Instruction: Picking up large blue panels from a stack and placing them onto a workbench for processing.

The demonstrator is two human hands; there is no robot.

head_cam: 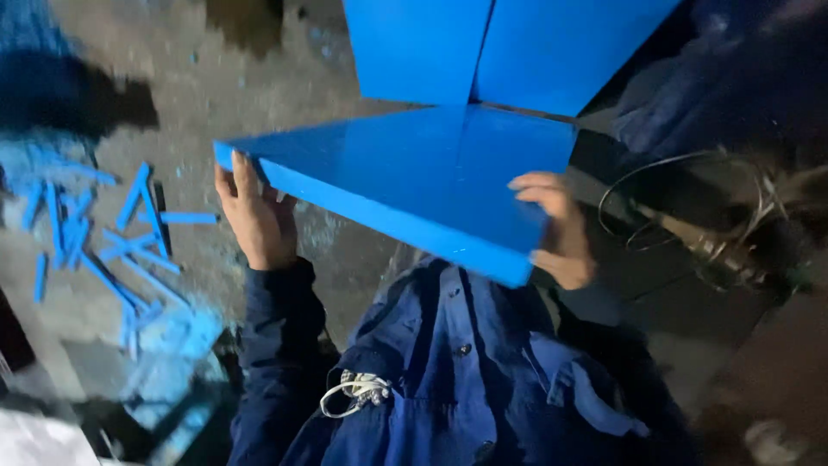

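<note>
I hold a thick blue foam board [405, 168] flat in front of my chest. My left hand [254, 216] grips its left corner from beneath, fingers curled over the edge. On the near right corner my right hand [559, 229] clamps the board, with fingers on top and thumb at the front edge. Two more blue boards [483, 47] stand or lie just beyond it, meeting at a seam. My dark blue work jacket [448, 380] fills the lower middle of the view.
Several thin blue foam strips [103, 242] and scraps litter the grey concrete floor [216, 95] at the left. A coil of wire [690, 207] lies on dark ground at the right. A dark patch [78, 95] marks the floor at upper left.
</note>
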